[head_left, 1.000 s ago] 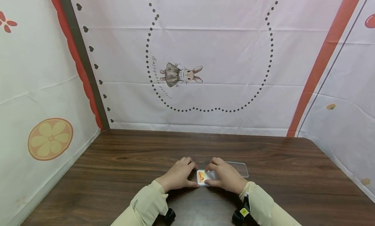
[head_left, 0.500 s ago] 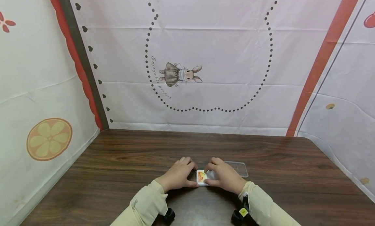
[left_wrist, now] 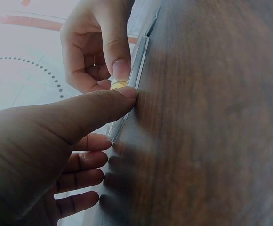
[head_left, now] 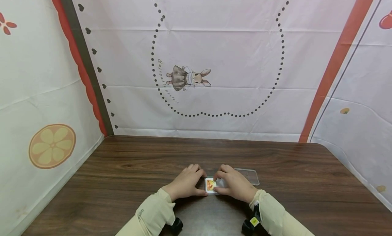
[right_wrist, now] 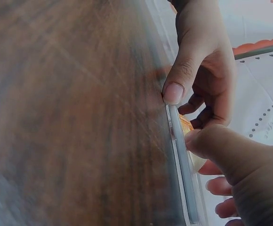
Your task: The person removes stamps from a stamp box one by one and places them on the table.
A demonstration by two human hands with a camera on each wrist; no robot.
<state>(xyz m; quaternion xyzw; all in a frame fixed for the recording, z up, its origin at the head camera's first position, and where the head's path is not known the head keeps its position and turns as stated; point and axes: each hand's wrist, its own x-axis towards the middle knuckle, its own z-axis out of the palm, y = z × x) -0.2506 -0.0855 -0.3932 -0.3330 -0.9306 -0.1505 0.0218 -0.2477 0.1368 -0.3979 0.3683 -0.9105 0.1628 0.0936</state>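
Note:
A shallow, clear-edged rectangular case (right_wrist: 178, 162) lies flat on the table between the two hands. In it sits a small flat packet (head_left: 210, 185) with an orange and yellow print; its pale end (right_wrist: 199, 163) has a zigzag edge in the right wrist view. My left hand (head_left: 187, 183) grips the case's left end, thumb on the near corner and forefinger at the far one. My right hand (head_left: 235, 184) pinches the packet between thumb and forefinger, covering the right part of both packet and case.
A clear lid-like piece (head_left: 252, 177) lies behind the right hand, partly hidden by it. The dark wooden table (head_left: 147, 154) ends at a printed cloth wall (head_left: 239, 59), with further cloth at both sides. Dark devices (head_left: 248, 226) sit at both wrists.
The head view has shifted very slightly. Both hands, the case and the packet look the same throughout.

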